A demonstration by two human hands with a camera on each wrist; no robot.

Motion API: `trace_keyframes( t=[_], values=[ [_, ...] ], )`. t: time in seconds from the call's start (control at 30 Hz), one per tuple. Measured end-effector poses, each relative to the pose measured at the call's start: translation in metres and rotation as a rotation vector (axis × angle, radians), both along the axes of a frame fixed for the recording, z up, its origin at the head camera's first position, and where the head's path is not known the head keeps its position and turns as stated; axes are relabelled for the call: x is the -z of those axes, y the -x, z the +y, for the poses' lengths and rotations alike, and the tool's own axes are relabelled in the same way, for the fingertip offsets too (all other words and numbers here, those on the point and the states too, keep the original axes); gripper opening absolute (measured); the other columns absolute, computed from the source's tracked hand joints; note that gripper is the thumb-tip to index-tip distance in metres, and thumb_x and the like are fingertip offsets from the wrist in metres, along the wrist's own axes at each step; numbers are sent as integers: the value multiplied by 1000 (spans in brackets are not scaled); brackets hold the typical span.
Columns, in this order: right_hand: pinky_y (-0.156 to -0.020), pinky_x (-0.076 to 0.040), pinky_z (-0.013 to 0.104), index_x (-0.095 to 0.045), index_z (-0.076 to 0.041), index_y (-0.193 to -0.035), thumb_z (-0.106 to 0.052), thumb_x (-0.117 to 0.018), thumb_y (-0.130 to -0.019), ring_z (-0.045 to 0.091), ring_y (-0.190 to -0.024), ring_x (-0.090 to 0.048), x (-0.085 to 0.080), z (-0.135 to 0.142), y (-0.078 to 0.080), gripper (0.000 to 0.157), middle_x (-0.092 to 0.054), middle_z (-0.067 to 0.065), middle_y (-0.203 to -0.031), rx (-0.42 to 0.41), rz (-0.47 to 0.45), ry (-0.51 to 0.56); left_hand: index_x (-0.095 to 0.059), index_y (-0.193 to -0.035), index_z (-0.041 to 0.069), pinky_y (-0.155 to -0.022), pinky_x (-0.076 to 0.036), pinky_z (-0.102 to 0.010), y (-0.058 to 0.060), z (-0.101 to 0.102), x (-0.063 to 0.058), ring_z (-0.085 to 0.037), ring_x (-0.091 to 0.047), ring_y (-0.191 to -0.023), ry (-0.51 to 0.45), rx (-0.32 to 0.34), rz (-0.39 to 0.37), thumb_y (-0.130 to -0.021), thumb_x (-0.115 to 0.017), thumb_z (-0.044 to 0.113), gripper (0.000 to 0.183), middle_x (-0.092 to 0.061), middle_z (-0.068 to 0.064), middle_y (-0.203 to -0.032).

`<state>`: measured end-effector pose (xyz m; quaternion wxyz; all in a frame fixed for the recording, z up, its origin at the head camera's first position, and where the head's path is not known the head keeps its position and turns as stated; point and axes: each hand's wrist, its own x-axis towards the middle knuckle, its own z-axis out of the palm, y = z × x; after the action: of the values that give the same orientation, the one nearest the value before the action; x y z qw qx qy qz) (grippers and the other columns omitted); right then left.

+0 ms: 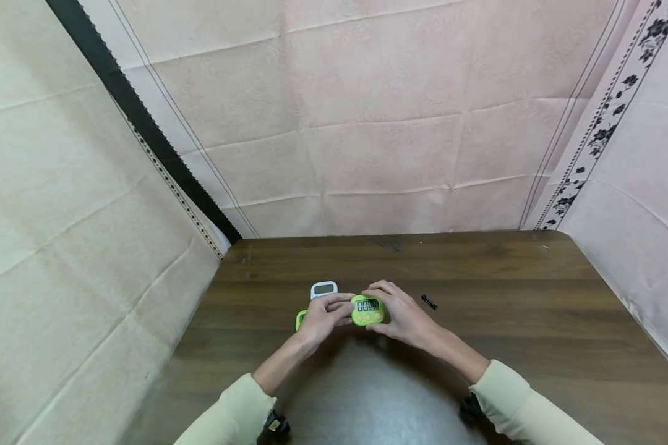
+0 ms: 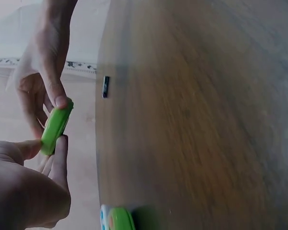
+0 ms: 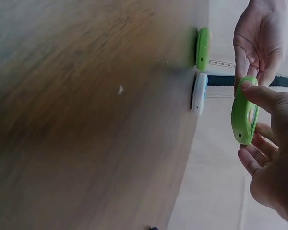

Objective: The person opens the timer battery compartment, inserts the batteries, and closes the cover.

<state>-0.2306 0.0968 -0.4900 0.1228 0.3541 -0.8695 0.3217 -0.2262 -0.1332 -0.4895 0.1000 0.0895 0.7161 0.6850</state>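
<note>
Both hands hold a bright green digital timer [image 1: 368, 310] above the table, its screen and round buttons facing up towards the head camera. My left hand [image 1: 325, 315] pinches its left side between thumb and fingers. On the other side, my right hand [image 1: 403, 314] grips the edge, its thumb along the near side and fingers at the far side. The left wrist view shows the timer [image 2: 57, 125] edge-on between both hands. Beside the left hand lie a white timer [image 1: 324, 288] and a second green timer [image 1: 300, 319], the latter partly hidden by that hand.
A small black stick-like object [image 1: 429, 301] lies on the brown wooden table [image 1: 479, 266], right of the right hand. Pale cloth [image 1: 367, 123] hangs behind the table, with more cloth at both sides.
</note>
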Motion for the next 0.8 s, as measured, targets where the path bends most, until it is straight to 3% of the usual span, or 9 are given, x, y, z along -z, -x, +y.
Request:
trace_keyframes(
  t=[0.17, 0.43, 0.63, 0.8],
  values=[
    [-97, -57, 45, -67, -2, -133, -18, -98, -79, 23, -118, -61, 10, -9, 8, 65, -61, 8, -131, 4, -13, -13, -66, -133, -10, -96, -61, -44, 11, -14, 3, -30, -74, -110, 82, -2, 54, -104, -68, 4, 32, -72, -26, -125],
    [-96, -57, 46, -70, 0, -129, -24, -98, -79, 25, -114, -63, 28, -26, 23, 62, -64, 8, -125, 13, -59, -68, -70, -136, 2, -101, -58, -44, 44, -58, 5, -29, -71, -119, 411, -98, 245, -102, -73, 11, 35, -74, -12, -130],
    [-98, -57, 46, -70, -1, -131, -27, -96, -83, 26, -116, -62, 37, -41, 29, 61, -62, 9, -126, 23, -137, -107, -59, -150, 5, -113, -48, -52, 65, -78, 13, -34, -55, -141, 543, -5, 222, -102, -74, 15, 51, -60, -11, -152],
    [-97, -57, 46, -70, 0, -131, -29, -95, -84, 26, -116, -62, 39, -50, 32, 61, -63, 10, -126, 26, -124, -110, -56, -154, 10, -119, -41, -55, 76, -85, 21, -33, -46, -148, 635, 52, 227, -100, -78, 16, 59, -54, -9, -159]
  ],
)
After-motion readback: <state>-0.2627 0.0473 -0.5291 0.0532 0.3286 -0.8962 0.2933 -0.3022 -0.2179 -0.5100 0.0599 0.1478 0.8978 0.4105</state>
